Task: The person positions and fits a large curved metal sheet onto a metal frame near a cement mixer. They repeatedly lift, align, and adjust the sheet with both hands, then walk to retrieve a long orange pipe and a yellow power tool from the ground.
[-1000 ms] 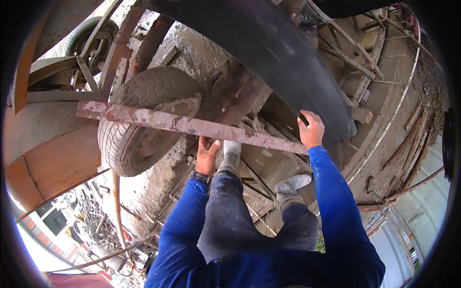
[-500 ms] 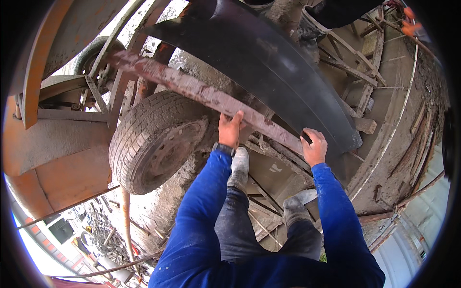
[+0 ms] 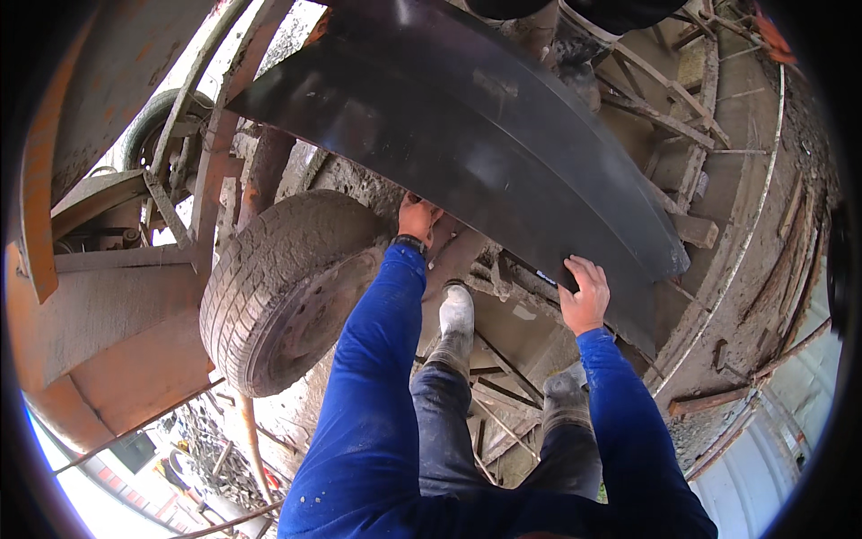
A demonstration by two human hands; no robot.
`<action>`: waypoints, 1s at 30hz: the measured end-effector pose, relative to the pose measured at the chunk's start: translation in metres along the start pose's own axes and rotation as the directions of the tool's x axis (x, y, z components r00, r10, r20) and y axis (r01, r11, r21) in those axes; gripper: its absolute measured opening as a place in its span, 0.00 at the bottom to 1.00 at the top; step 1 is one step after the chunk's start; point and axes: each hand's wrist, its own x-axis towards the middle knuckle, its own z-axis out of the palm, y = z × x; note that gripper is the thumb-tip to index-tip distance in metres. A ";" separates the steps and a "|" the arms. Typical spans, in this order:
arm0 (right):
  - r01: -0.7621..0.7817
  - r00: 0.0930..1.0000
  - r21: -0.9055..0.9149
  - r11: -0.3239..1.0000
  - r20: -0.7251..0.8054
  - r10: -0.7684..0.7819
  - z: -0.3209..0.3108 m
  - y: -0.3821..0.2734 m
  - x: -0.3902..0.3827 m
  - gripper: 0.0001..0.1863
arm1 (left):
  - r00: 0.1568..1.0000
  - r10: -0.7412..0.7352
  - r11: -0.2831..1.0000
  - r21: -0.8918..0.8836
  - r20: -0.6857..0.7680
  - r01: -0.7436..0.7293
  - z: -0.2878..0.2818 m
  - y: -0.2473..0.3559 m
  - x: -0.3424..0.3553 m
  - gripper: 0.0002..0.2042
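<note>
A large, curved black sheet [image 3: 467,135] slopes across the upper middle, its near edge just beyond my hands. At this edge my left hand [image 3: 417,222] is closed, its fingertips partly hidden beneath the sheet; what they grip does not show. My right hand [image 3: 585,292] rests with outstretched fingers on the sheet near its right end, the thumb by the edge. Below the sheet, beside my left hand, a reddish-brown surface [image 3: 456,254] shows; I cannot tell whether it is part of the plank.
A mud-caked wheel [image 3: 287,292] stands to my left, beside a rusty orange metal body [image 3: 108,341]. My boots [image 3: 456,316] are among muddy bars over grey sludge. Wooden struts [image 3: 664,99] lie at the upper right, near another person's dark boot [image 3: 620,13].
The mud-stained plank both hands held in front of the sheet has gone from plain sight. My left hand moved slightly left, to the sheet's edge; the sheet reaches nearer to me.
</note>
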 end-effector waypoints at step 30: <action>-0.438 0.846 0.280 0.854 -0.193 0.497 -0.010 0.002 -0.082 0.28 | 0.981 0.191 0.922 0.335 0.041 -0.193 0.035 0.107 -0.072 0.15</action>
